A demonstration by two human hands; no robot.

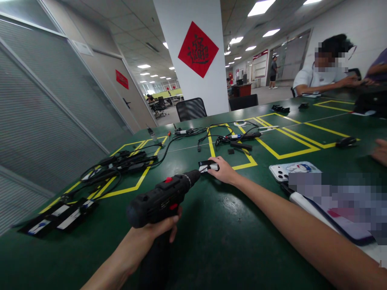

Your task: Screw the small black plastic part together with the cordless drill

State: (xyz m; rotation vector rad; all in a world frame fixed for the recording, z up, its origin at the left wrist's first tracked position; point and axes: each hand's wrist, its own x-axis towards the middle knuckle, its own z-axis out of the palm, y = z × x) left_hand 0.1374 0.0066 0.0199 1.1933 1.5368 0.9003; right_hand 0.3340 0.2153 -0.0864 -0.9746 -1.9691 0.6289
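My left hand (151,233) is wrapped round the grip of a black cordless drill (160,197) with red buttons. The drill points forward and to the right, its chuck close to a small black-and-white part (205,166) on the green table. My right hand (223,170) has its fingers closed on that part from the right side. The drill's tip appears to meet the part, though I cannot tell whether they touch. What kind of part it is does not show clearly.
Black cables and adapters (130,163) lie at left, near flat black pieces (72,217). Cables, a pen-like tool (242,137) and small black blocks (241,146) lie ahead. A phone (294,171) is at right. A person (320,78) sits far right; another hand (380,153) shows at the right edge.
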